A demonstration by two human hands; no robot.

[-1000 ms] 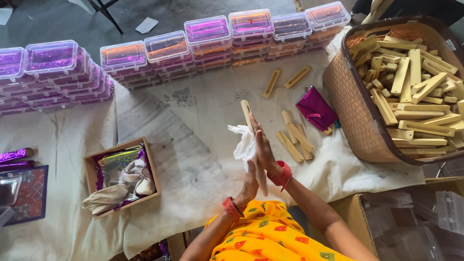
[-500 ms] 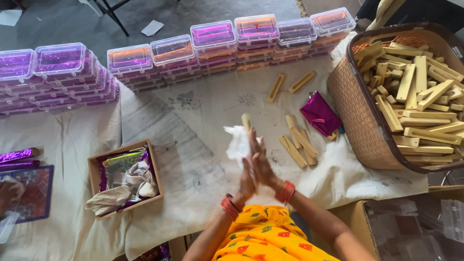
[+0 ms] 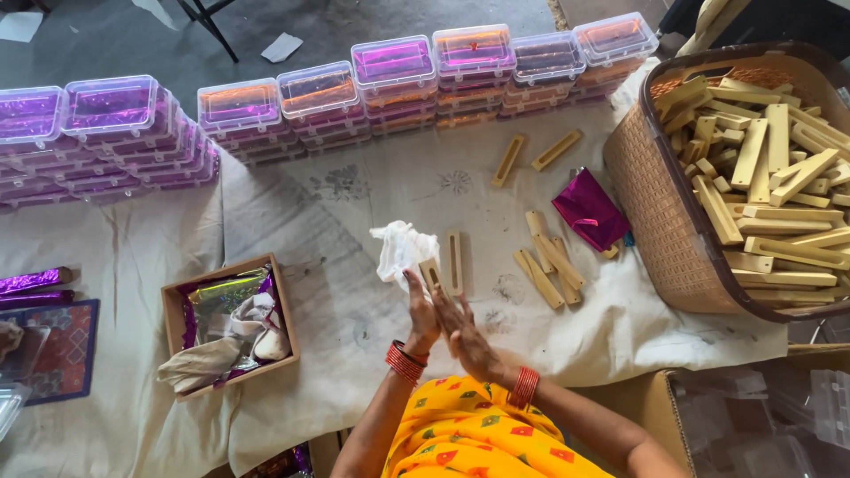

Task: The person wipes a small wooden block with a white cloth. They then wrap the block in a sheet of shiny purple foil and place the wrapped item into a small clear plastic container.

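Note:
My left hand (image 3: 421, 312) and my right hand (image 3: 464, 338) are pressed palm to palm low in the middle of the view. A crumpled white cloth (image 3: 401, 249) sticks up out of my left hand. Between the fingertips stands a pale slotted wooden piece (image 3: 432, 272), and a second slotted piece (image 3: 454, 261) is right beside it; whether that one is held I cannot tell. Both wrists wear red bangles. Several more wooden pieces (image 3: 549, 263) lie loose on the white sheet (image 3: 354, 195) just right of my hands.
A large woven basket (image 3: 651, 212) full of wooden pieces stands at the right. Stacked clear plastic boxes (image 3: 314, 93) with purple and orange contents line the far side. A purple foil pouch (image 3: 589, 212) lies near the basket. An open cardboard box (image 3: 173, 305) with foil and cloth sits left.
My hands have closed together around the wooden piece and slid slightly toward me. The piece shows less above my fingers than before, and the cloth has stayed in my left hand.

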